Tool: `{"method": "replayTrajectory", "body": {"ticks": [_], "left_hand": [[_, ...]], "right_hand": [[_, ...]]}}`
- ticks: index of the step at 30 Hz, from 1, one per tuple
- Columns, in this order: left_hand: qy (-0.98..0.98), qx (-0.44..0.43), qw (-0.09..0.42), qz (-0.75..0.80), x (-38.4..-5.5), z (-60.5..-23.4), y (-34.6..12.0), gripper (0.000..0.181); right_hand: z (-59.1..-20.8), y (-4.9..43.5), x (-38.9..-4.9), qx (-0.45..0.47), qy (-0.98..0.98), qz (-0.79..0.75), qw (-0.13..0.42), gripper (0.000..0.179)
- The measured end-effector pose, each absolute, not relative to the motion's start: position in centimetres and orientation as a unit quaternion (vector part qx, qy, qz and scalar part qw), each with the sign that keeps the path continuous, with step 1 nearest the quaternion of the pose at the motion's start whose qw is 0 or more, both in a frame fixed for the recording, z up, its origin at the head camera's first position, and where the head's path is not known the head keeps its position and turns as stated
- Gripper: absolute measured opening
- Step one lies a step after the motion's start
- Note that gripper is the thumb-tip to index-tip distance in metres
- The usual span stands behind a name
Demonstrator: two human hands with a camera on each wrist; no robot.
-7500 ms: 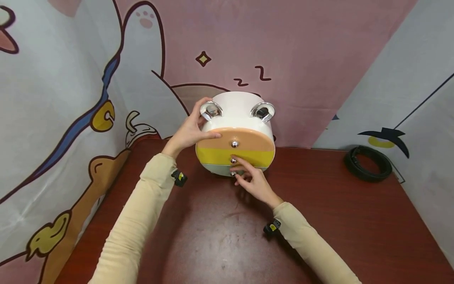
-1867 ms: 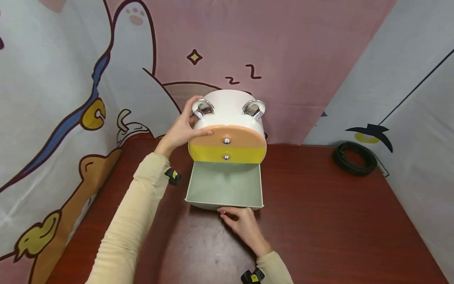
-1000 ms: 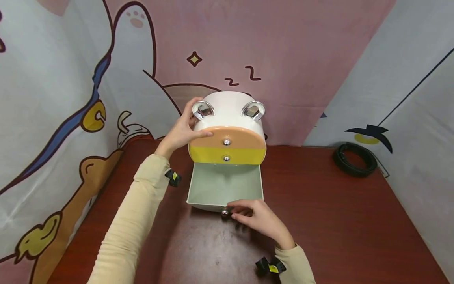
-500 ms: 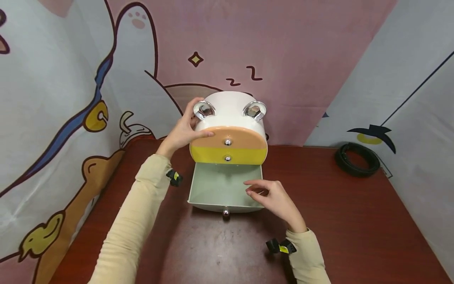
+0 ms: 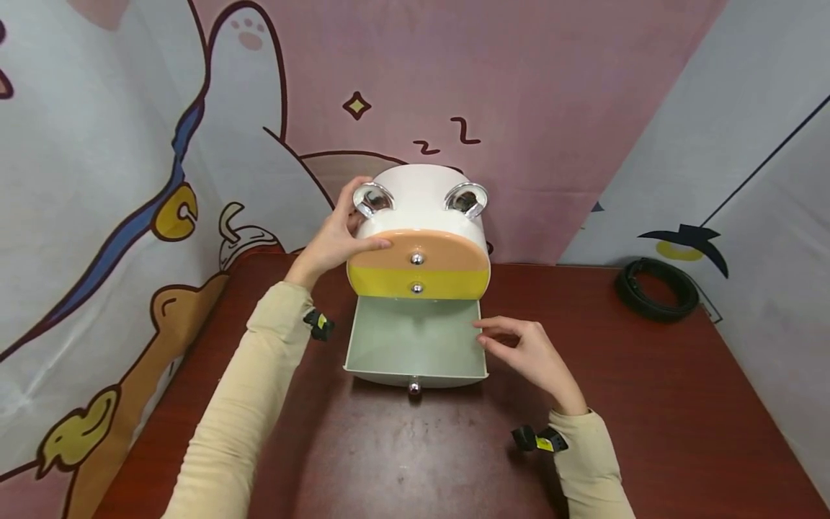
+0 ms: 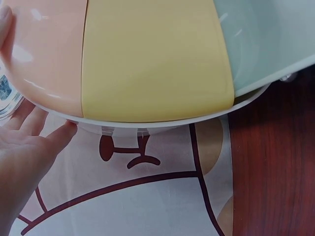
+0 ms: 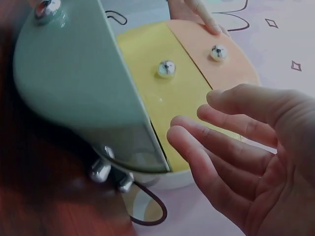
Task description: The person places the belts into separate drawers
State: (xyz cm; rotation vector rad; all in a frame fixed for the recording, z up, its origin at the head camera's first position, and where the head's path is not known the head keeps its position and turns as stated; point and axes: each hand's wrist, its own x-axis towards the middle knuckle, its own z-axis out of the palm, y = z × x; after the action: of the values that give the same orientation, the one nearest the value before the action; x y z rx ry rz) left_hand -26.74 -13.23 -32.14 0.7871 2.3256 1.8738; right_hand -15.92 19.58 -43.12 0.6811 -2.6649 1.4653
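A small white drawer cabinet [image 5: 424,194] with two shiny ear-like rings stands on the table. Its orange top drawer [image 5: 447,252] and yellow middle drawer [image 5: 454,285] are in, each with a silver knob. The pale green bottom drawer [image 5: 415,339] is pulled far out and has nothing in it; its knob [image 5: 414,387] is untouched. My left hand [image 5: 333,238] grips the cabinet's upper left, thumb on the orange front, fingers behind the left ear. Beside the green drawer's right edge hovers my right hand [image 5: 532,353], fingers loosely bent and holding nothing, as the right wrist view [image 7: 246,157] shows.
A black coiled ring [image 5: 661,310] lies at the table's back right. Behind the cabinet hangs a pink cartoon-printed cloth [image 5: 519,108], with printed cloth along both sides too. The reddish-brown table [image 5: 402,447] extends in front of the drawer.
My right hand has pulled the green bottom drawer out by its knob, let go, and moved up and right to the drawer's edge. My left hand keeps its hold on the cabinet.
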Motion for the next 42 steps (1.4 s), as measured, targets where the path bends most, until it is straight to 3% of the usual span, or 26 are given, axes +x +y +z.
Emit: {"method": "replayTrajectory", "body": {"ticks": [9,30,42], "left_hand": [[0.752,0.261,0.023,0.605,-26.9,-32.2,-13.4,0.098],[0.754,0.257,0.028,0.603,-27.0,-32.3,-13.2,0.099],[0.753,0.261,0.021,0.604,-27.5,-33.0,-13.5,0.099]], "right_hand": [[-43.7,22.2,-16.4,0.222,-0.852,0.475,-0.012,0.022],[-47.8,31.8,-18.4,0.137,-0.909,0.391,-0.036,0.023],[-48.5,36.7,-18.7,0.079,-0.92,0.383,0.029,0.027]]}}
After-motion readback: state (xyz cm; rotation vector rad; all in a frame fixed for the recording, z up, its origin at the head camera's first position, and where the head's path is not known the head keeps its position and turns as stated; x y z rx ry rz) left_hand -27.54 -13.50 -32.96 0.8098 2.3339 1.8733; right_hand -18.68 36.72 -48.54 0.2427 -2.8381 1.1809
